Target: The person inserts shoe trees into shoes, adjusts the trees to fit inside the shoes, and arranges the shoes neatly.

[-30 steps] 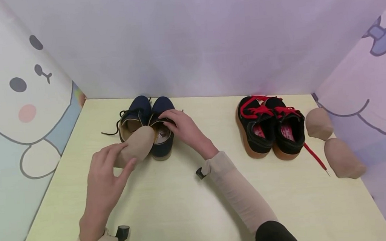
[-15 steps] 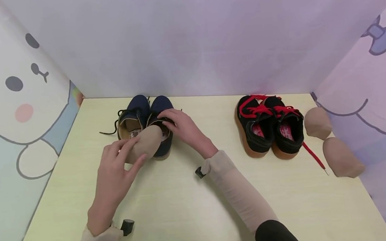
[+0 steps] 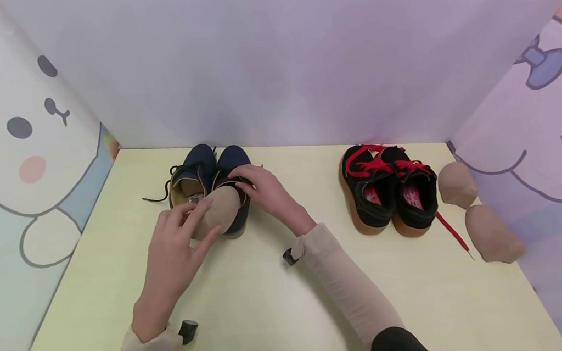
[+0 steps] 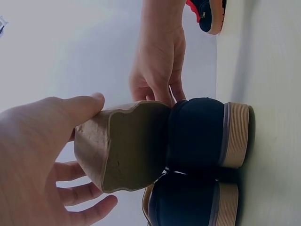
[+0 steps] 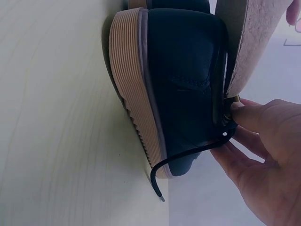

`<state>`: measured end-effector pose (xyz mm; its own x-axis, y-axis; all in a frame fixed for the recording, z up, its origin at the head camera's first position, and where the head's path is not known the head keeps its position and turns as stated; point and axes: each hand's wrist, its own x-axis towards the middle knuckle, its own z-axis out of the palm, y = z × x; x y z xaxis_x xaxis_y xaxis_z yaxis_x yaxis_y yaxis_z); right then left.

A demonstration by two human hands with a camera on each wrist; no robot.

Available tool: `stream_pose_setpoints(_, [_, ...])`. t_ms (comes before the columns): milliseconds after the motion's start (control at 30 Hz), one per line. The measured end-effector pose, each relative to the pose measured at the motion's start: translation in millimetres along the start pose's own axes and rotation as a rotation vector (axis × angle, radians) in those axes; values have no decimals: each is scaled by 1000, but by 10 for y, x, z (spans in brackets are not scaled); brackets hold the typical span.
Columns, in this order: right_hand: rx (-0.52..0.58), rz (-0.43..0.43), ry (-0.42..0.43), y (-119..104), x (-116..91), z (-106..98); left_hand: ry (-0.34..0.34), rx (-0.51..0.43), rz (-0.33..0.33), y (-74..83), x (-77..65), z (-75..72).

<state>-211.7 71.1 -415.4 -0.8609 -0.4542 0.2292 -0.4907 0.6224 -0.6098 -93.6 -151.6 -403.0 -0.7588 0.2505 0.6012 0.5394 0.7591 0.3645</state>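
Observation:
My left hand (image 3: 174,253) holds a beige moulded shoe form (image 3: 221,206) between thumb and fingers. The form is hollow at the back, as the left wrist view shows, and its rounded front lies over the opening of the right navy shoe (image 3: 233,156). How far it reaches inside is hidden. On that same shoe, my right hand (image 3: 268,192) pinches the tongue near the laces; a black lace (image 5: 176,155) hangs down the side. Close against it stands the left navy shoe (image 3: 202,155), its opening partly visible and its lace trailing left.
A pair of black shoes (image 3: 375,212) with red laces stands to the right on the pale table (image 3: 252,310). Beyond them lie two more beige shoe forms, an upper one (image 3: 457,185) and a lower one (image 3: 494,234). Printed cloth walls (image 3: 277,60) enclose the table's back and sides.
My left hand has moved right and slightly forward, bringing the shoe form from between the navy shoes over the right one's opening. My right hand stays at the tongue.

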Motion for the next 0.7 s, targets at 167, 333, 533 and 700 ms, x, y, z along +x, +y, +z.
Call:
stream_pose_setpoints(167, [13, 10, -11, -9, -24, 31, 11, 2, 15, 13, -22, 45])
stream_pose_setpoints(333, [14, 6, -17, -7, -27, 41, 22, 10, 31, 20, -22, 103])
stream_pose_setpoints(533, [12, 0, -3, 2, -10, 25, 16, 19, 31, 33, 19, 139])
stream_pose_setpoints(700, [16, -8, -5, 11, 2, 15, 5, 23, 18, 47, 48, 151])
